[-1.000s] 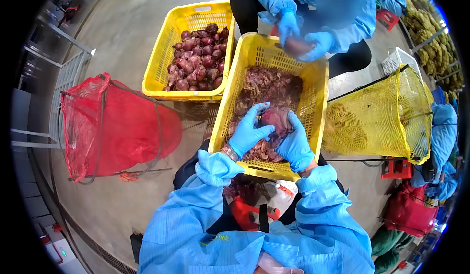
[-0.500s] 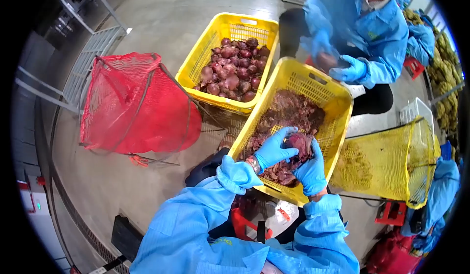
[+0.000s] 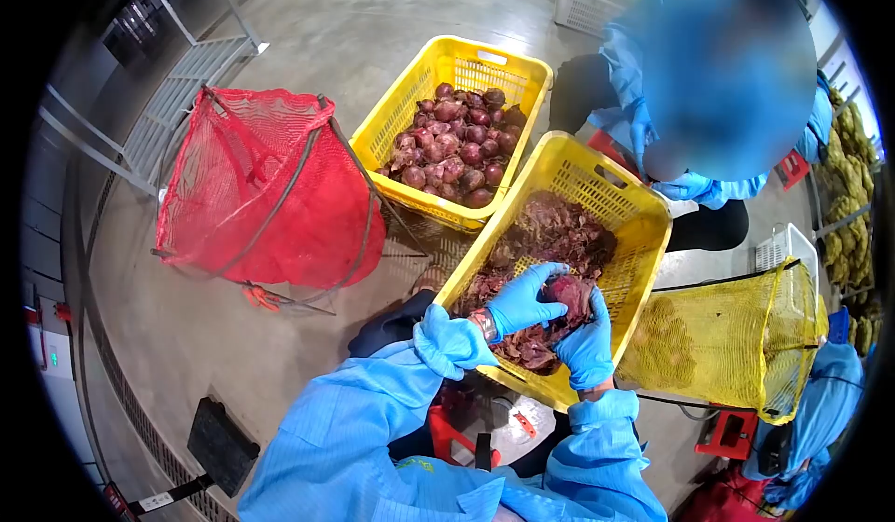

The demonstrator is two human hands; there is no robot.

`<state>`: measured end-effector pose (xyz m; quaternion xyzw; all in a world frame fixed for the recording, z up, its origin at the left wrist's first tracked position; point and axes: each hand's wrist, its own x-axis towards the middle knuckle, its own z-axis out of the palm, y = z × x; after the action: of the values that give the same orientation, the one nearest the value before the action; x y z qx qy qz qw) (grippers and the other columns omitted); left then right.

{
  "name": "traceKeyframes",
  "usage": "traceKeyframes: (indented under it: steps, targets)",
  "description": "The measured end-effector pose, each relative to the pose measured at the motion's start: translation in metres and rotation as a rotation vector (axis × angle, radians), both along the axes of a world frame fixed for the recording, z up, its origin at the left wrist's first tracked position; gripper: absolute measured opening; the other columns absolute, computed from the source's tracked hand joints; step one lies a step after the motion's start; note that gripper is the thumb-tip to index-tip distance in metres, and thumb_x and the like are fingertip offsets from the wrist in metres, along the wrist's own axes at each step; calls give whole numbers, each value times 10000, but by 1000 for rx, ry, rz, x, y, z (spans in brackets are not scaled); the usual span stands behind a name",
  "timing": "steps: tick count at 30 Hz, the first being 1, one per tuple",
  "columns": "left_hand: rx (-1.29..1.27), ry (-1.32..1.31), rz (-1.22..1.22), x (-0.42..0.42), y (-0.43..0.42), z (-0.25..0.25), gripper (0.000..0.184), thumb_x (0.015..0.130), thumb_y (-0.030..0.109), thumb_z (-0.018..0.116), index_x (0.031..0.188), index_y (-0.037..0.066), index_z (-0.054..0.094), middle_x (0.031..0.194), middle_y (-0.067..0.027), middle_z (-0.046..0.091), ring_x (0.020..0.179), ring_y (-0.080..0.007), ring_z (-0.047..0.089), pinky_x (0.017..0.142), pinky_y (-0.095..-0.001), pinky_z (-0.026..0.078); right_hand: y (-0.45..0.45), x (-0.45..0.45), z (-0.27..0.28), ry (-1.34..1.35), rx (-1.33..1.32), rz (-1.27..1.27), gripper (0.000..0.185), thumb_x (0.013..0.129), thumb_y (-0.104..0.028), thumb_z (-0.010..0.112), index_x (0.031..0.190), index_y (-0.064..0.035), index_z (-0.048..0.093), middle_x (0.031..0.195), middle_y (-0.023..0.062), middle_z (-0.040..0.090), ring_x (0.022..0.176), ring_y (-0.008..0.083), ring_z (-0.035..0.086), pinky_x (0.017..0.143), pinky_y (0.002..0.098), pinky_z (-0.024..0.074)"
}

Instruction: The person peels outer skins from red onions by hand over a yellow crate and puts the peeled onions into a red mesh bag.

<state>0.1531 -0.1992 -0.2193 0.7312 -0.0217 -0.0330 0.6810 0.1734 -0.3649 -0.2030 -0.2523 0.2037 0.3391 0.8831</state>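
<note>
Both my hands wear blue gloves and hold a red onion (image 3: 567, 296) between them. My left hand (image 3: 524, 302) grips its left side, and my right hand (image 3: 589, 343) is curled round its right side. The onion is over a yellow crate (image 3: 449, 291) with loose purple onion skins (image 3: 559, 233) inside. Behind it to the left, a second yellow crate (image 3: 373, 129) holds several red onions (image 3: 457, 140).
A red mesh bag (image 3: 280, 196) on a frame stands at the left, a yellow mesh bag (image 3: 718, 336) at the right. Across the crate sits a co-worker (image 3: 634, 65) in blue. A red stool (image 3: 727, 433) is at the lower right.
The view has turned, so the crates and bags sit further right in it. My hands still hold the onion. The co-worker has leaned forward and their hands are lower, by the crate's far edge.
</note>
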Motion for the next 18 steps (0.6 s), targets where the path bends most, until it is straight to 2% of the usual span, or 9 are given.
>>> traceKeyframes:
  steps: [8,13,18]
  targets:
    - [50,-21,-12,-1,2,2,722,771,181,781,1374,23,416,1376,-138,478,1288,-232,458,1095,-346,354,3,-2,5,7,-22,-5,468,956,-428,501,1310,-123,529,1295,90,580,1137,262,573,945,428,469]
    - [44,-12,-20,-1,4,2,715,781,195,778,1370,12,415,1366,-133,484,1297,-219,444,1096,-343,354,3,-2,6,17,15,5,454,963,-399,505,1310,-108,529,1288,93,582,1149,269,565,982,435,454]
    - [-69,27,-39,1,11,1,697,793,182,771,1383,60,420,1313,-108,514,1056,-142,560,923,-299,476,5,-2,9,22,18,3,433,961,-395,516,1287,-111,541,1284,87,585,1146,265,565,960,459,463]
